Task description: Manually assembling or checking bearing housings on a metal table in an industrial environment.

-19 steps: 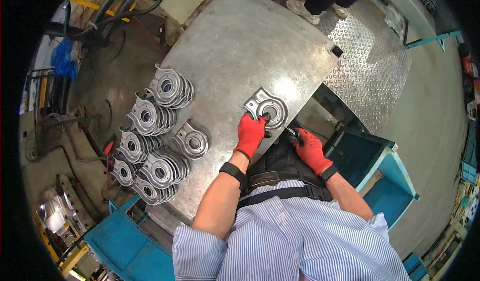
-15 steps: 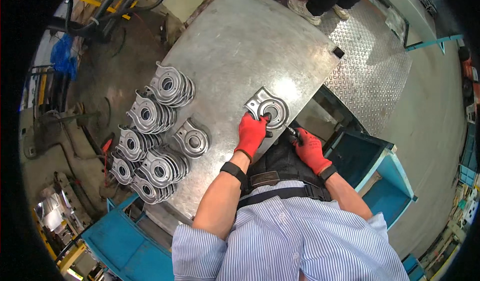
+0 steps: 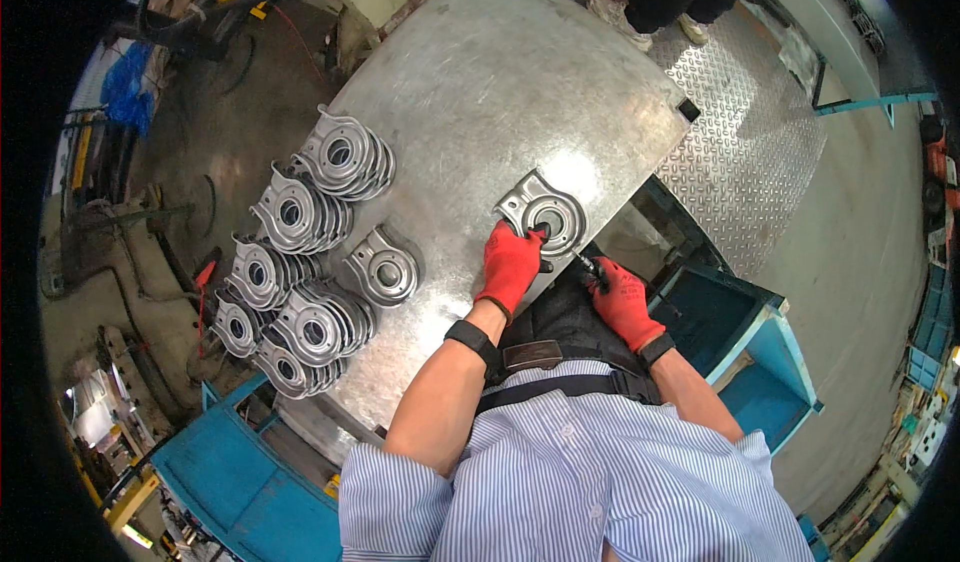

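— Bracket [image 3: 533, 200]?
— Metal, smooth, glossy; stacked brackets [image 3: 312, 324] alike.
— Slender tool [image 3: 588, 264]?
— Metallic-looking, shiny in part.
— Desk [image 3: 480, 92]?
— Bare metal, smooth, finely scratched, one glossy highlight.
— Floor plate [image 3: 745, 167]?
— Metal, shiny, rough with raised tread.
— Gloves [image 3: 511, 265]?
— Cloth-looking, matt.
— Shirt [image 3: 500, 472]?
— Cloth, matt, creased.
— Blue panel [image 3: 240, 477]?
— Painted-looking, smooth, low sheen.

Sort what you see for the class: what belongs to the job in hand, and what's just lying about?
In the job:
metal bracket, held by the left hand
slim tool in the right hand
lone bracket and stacked brackets, probably
metal table

Just about, seemingly:
blue bundle, upper left
blue metal panel, lower left
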The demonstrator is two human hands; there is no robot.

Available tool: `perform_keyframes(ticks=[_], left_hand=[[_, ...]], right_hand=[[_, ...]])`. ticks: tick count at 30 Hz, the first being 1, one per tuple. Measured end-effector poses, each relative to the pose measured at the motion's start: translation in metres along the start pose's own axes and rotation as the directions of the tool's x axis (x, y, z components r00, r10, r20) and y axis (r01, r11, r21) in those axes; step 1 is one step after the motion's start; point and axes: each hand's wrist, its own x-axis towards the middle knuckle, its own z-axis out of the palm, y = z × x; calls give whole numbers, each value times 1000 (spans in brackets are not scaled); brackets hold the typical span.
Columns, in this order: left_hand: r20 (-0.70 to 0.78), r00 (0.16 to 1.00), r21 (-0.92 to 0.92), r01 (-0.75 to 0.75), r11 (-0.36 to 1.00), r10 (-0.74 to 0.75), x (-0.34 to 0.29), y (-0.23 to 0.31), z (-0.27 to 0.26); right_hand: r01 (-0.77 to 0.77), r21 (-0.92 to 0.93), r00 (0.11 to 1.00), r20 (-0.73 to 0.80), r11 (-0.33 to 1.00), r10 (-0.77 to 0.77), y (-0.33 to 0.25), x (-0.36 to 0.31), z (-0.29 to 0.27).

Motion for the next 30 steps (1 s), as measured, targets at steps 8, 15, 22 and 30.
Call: perform_keyframes(ticks=[8,15,22,30], left_hand=[[-46,996,190,-70,979,80,5,-15,2],[18,999,-14,44,999,-43,7,-11,0],[19,1000,119,22,993,-24,3,4,-6],[39,998,63,-57,996,55,10,-16,-6]], right_hand=[[21,13,997,-78,1000,-20,-2,-2,2],[-15,13,998,-55,1000,15,-6,-1,-1],[-4,49,999,-35,999,5,-3,-2,-3],[-1,28,1000,-13,1000,1,-6,-3,-2]])
